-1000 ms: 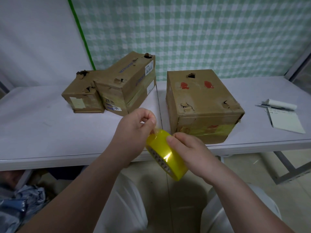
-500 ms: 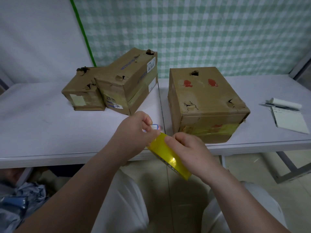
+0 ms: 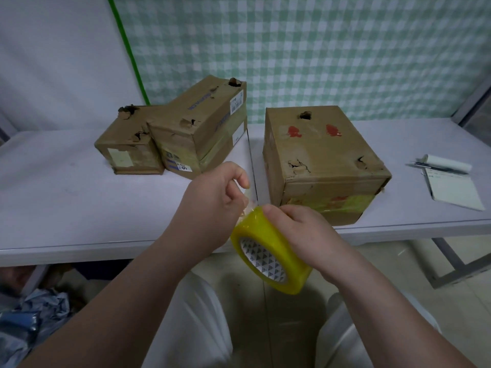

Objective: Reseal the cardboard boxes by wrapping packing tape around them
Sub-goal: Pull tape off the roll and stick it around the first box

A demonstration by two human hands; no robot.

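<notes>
Three things are hard to read from the head view. The right hand's (image 3: pixel 305 235) fingers are hidden behind the yellow tape roll (image 3: pixel 276 245). The peeled tape end is only a faint clear film (barely visible against the table (image 3: pixel 66 203)). The heap (image 3: pixel 34 317) under the table at lower left is too dim to name.

The right hand grasps the roll with its thumb laid over the outer face. It holds the roll tilted in the air before the table's near edge, above the person's lap. The left hand (image 3: pixel 212 205), fingers curled, pinches the free end just above the roll.

Behind them on the table stands the large box (image 3: pixel 321 160), torn, with yellow tape round its base. Further left, the long box (image 3: pixel 202 126) touches the small box (image 3: pixel 127 144).
</notes>
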